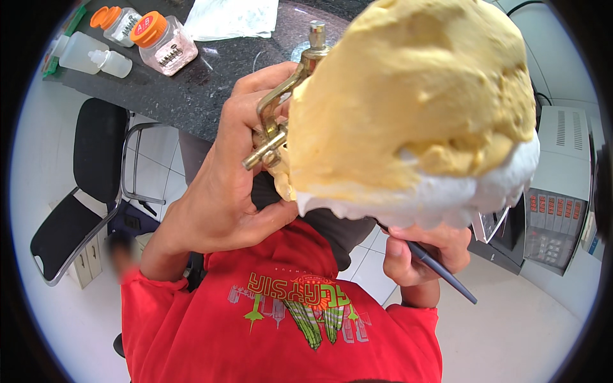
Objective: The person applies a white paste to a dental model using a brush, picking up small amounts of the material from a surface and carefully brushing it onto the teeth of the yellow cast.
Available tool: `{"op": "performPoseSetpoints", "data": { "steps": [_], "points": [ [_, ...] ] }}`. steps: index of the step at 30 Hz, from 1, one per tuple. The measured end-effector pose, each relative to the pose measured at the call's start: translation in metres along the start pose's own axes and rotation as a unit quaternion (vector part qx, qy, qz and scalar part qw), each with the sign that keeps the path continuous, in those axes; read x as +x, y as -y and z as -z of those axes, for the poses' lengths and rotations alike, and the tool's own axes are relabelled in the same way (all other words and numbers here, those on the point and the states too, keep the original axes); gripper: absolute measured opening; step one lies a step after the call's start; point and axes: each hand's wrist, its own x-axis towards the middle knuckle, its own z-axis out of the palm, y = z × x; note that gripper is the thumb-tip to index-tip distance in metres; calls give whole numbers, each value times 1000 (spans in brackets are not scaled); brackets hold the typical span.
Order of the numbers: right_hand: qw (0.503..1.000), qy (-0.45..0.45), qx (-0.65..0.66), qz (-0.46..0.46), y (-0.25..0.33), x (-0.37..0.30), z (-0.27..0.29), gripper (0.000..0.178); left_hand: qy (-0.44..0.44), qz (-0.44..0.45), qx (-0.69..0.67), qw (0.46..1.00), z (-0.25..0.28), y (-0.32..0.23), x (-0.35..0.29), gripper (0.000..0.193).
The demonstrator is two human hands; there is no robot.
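A large yellow dental plaster cast (pixel 408 96), with a white scalloped layer (pixel 408 199) along its lower edge, is held up close in front of me. It is mounted on a brass-coloured dental articulator (pixel 271 105). My left hand (pixel 223 175) is closed round the articulator and the cast's left side, the thumb below. Under the white edge, my right hand (pixel 434 252) pinches a slim tool with a dark blue-grey handle (pixel 450 276). The handle slants down to the right; the tool's working end is hidden behind the cast.
On the dark speckled counter (pixel 239 54) stand two orange-capped jars (pixel 167 48), small white bottles (pixel 115 64) and a white sheet (pixel 233 18). A black chair (pixel 99 150) is at the left. A grey machine with red displays (pixel 554 204) stands at the right.
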Motion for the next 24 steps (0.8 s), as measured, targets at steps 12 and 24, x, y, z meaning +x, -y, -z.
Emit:
{"op": "performPoseSetpoints", "data": {
  "steps": [12, 24],
  "points": [
    [1000, -20, 15, -7, -2, -3, -3, 22, -7, -74, -7, 997, 3, -4, 8, 78],
    [999, -30, 18, 19, -3, 1, -4, 20, -13, -185, 34, 982, 4, 0, 12, 78]
  ]
}}
